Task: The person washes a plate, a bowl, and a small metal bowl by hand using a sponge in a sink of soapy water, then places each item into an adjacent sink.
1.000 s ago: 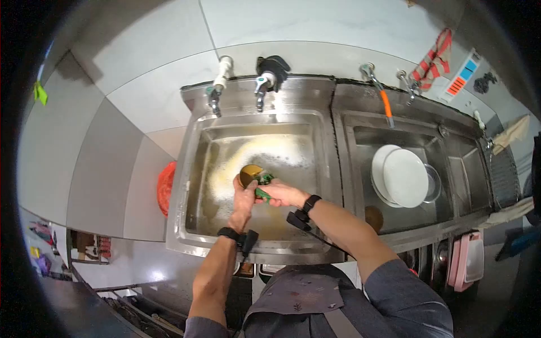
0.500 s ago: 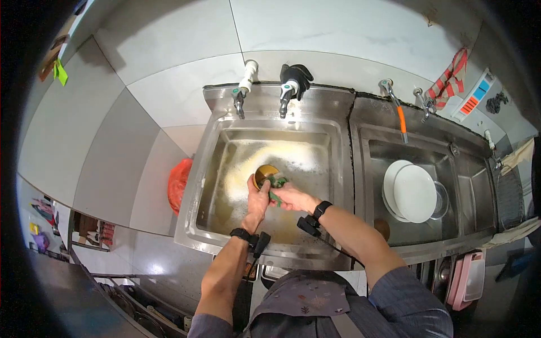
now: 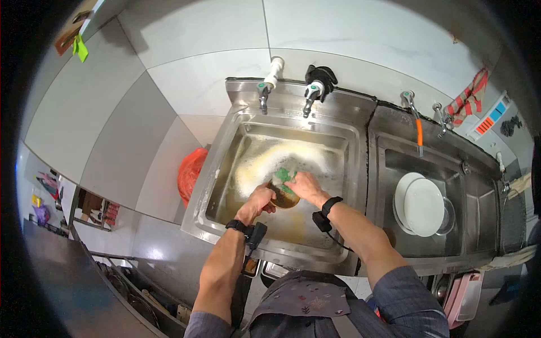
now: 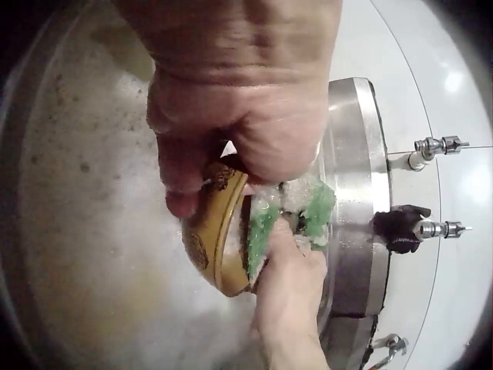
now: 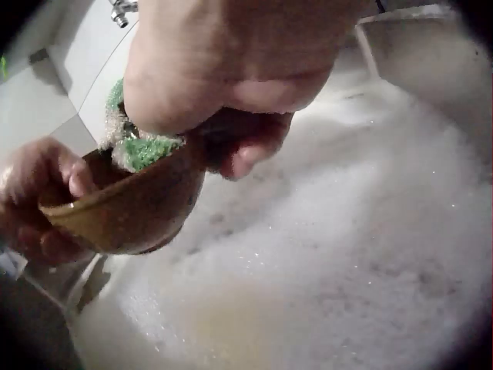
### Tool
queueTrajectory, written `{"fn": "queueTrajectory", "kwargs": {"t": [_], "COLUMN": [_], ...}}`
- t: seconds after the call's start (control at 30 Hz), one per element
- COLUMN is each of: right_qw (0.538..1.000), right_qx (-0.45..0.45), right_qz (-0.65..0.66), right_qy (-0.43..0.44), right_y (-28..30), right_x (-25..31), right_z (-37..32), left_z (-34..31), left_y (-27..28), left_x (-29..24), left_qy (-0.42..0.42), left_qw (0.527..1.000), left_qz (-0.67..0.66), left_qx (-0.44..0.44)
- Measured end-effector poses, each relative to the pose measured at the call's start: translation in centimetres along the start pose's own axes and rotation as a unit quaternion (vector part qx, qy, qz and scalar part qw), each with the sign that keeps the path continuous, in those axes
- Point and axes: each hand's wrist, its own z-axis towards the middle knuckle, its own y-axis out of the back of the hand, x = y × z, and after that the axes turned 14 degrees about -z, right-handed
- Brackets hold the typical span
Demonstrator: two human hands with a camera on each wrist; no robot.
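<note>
My left hand (image 3: 259,204) grips a yellow-brown bowl (image 3: 285,199) by its rim, thumb at the inner side and fingers under the outside. Dark printed marks show on the bowl's outer wall (image 4: 202,243) in the left wrist view. In my right hand (image 3: 307,187) is a green and whitish scrubbing cloth (image 3: 283,175), soapy and bunched up. The cloth presses into the bowl's mouth at the far rim, as the right wrist view also shows. Both hands are over the left sink basin (image 3: 225,188), which holds foamy, yellowish water.
Two taps (image 3: 263,97) stand behind this basin, a black glove (image 3: 321,76) hanging on one. White plates (image 3: 424,207) and a clear bowl (image 3: 448,217) sit in the right basin, below a tap with an orange hose (image 3: 419,132). A red plastic bag (image 3: 190,174) is left of the sink.
The bowl has been turned and shifted toward my body, and the cloth has moved from its near right side to the far rim. The head view has swung left.
</note>
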Motion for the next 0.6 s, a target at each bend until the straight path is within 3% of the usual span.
{"fn": "queueTrajectory", "kwargs": {"t": [0.13,0.23,0.3,0.37,0.4,0.47,0.5,0.53,0.57,0.6], "right_qw": [1.000,0.998,0.996,0.947,0.947,0.982,0.982,0.981,0.919,0.903], "right_qx": [0.004,-0.011,-0.017,-0.154,-0.155,0.096,0.100,0.149,0.195,0.136], "right_qz": [0.016,-0.024,-0.044,-0.268,-0.270,-0.158,-0.157,0.076,0.306,0.388], "right_qy": [-0.013,-0.065,-0.072,-0.083,-0.078,-0.034,-0.036,-0.102,-0.158,-0.124], "right_y": [0.4,-3.5,-5.1,-6.4,-8.3,-12.0,-10.6,-6.9,-4.7,-5.0], "right_x": [0.0,-4.4,-7.1,-9.1,-10.4,-12.7,-11.4,-8.3,-5.2,-3.5], "right_z": [0.9,3.4,2.9,2.3,3.3,5.7,3.5,1.5,0.3,-0.1], "left_z": [-0.9,-1.0,0.1,1.3,1.8,2.4,2.4,4.7,5.0,5.1], "left_y": [-0.1,1.3,2.7,3.9,4.3,4.5,4.3,3.8,3.5,3.3], "left_x": [-0.3,0.7,1.9,2.7,3.0,4.5,6.3,7.6,7.2,6.5], "left_qy": [-0.017,-0.027,-0.051,-0.061,-0.069,-0.083,-0.089,-0.057,-0.058,-0.021], "left_qw": [0.997,0.995,0.988,0.989,0.990,0.986,0.981,0.969,0.969,0.956], "left_qz": [-0.001,-0.012,-0.103,-0.075,-0.043,-0.099,-0.152,-0.204,-0.204,-0.251], "left_qx": [-0.072,-0.100,-0.099,-0.111,-0.118,-0.102,-0.085,-0.126,-0.129,-0.152]}}
